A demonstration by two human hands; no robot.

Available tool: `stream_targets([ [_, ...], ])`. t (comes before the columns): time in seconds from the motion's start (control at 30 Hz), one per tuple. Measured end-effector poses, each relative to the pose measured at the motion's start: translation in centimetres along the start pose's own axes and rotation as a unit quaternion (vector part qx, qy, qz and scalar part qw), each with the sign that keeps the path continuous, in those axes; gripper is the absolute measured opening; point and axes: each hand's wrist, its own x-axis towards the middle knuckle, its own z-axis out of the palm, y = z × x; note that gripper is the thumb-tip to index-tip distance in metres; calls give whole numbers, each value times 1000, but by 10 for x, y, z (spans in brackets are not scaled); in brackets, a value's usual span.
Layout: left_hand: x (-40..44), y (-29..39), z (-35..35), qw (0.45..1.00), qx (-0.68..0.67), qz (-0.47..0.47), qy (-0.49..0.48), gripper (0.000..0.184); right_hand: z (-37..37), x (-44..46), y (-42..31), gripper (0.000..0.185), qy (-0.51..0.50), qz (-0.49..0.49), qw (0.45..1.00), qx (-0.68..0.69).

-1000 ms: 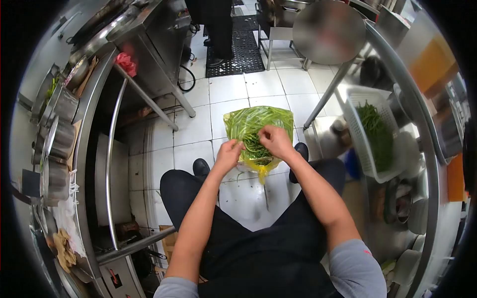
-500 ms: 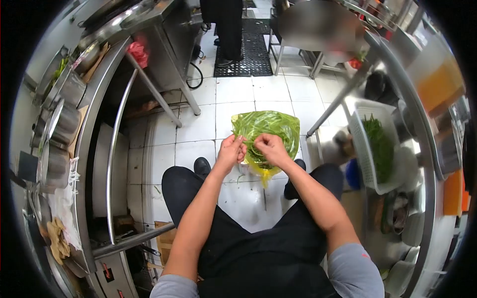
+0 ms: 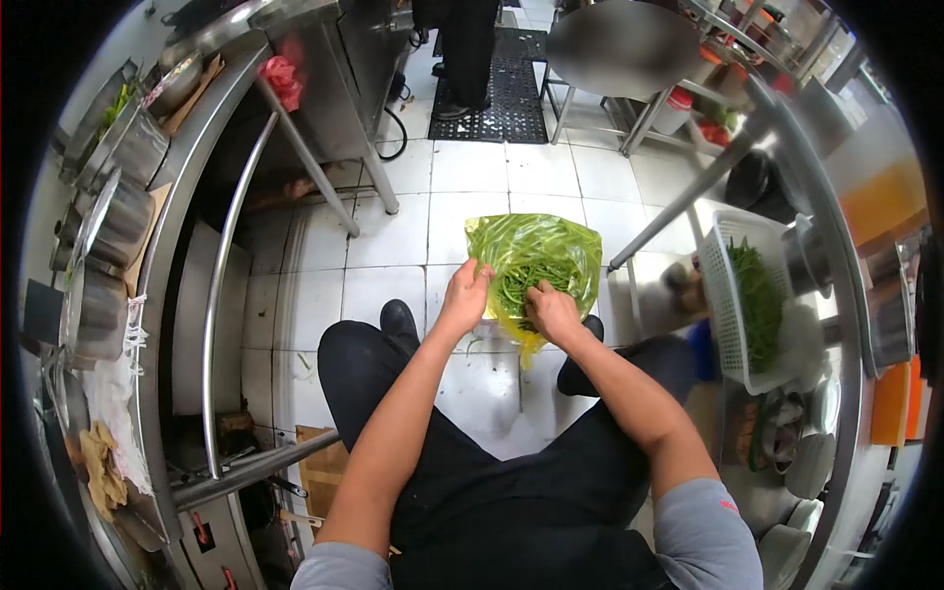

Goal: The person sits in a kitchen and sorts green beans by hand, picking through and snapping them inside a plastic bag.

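A yellow-green plastic bag [image 3: 580,246] stands open between my feet, with thin green vegetables [image 3: 531,278] inside it. My left hand [image 3: 466,298] is at the bag's left edge, its fingers drawn together; what they hold, if anything, is too small to make out. Inside the bag's opening, my right hand [image 3: 554,312] has its fingers curled down on the green stalks. Its fingertips are partly hidden among them.
At the right, a white basket [image 3: 723,295] with green vegetables sits under a metal frame. Metal pots [image 3: 103,315] line the left counter. Ahead, a person in black [image 3: 467,49] stands on a black mat [image 3: 511,103]. Scraps lie on the tiles.
My right hand has gone down into the vegetables from above the bag. My left hand has moved from in front of the bag's opening to its left edge. The view has shifted slightly.
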Motion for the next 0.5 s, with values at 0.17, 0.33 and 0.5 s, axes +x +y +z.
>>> stream_targets([
  [0.17, -2, -1, 8, 992, 101, 70, 5, 26, 28, 5, 9, 11, 25, -16, 1000, -5],
  [0.33, -12, 6, 6, 987, 134, 88, -16, 22, -5, 13, -5, 14, 21, 60, 996, 63],
  [0.5, -14, -5, 14, 971, 201, 124, -43, 37, -41, 13, -5, 17, 18, 54, 983, 173],
])
